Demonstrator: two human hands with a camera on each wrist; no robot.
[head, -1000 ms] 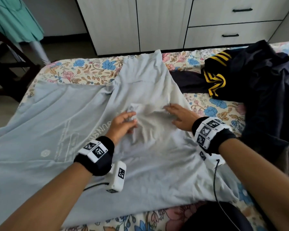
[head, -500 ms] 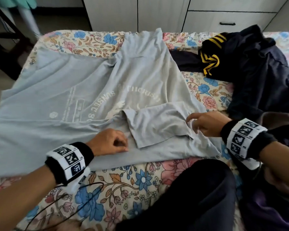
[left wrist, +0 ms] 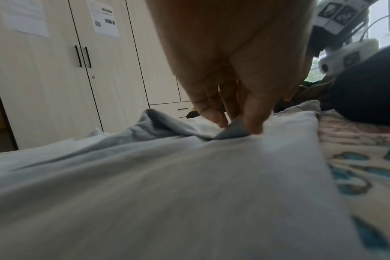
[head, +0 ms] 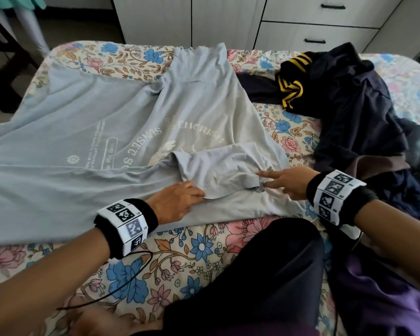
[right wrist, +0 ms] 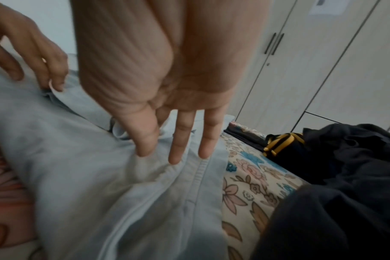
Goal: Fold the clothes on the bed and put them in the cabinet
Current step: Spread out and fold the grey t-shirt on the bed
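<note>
A light blue-grey T-shirt [head: 83, 132] lies spread across the floral bed [head: 180, 258], print side up. Its near sleeve [head: 216, 166] is folded inward over the chest. My left hand [head: 199, 192] is at the sleeve's near left corner; the left wrist view shows its fingertips [left wrist: 252, 123] pinching that edge of the cloth. My right hand [head: 264, 179] rests at the sleeve's right corner with straight, spread fingers [right wrist: 176, 154] touching the fabric. The white cabinet [head: 228, 18] stands beyond the bed with its doors closed.
A heap of dark navy clothes with yellow-striped trim [head: 349, 105] covers the bed's right side. Closed drawers [head: 318, 32] are at the back right. My dark-trousered leg [head: 252, 275] lies on the near bed edge. A dark chair [head: 0, 57] stands off the left side.
Both hands drew the sleeve back over the shirt toward me. In the last half second my left hand moved right onto the sleeve's edge and my right fingers straightened.
</note>
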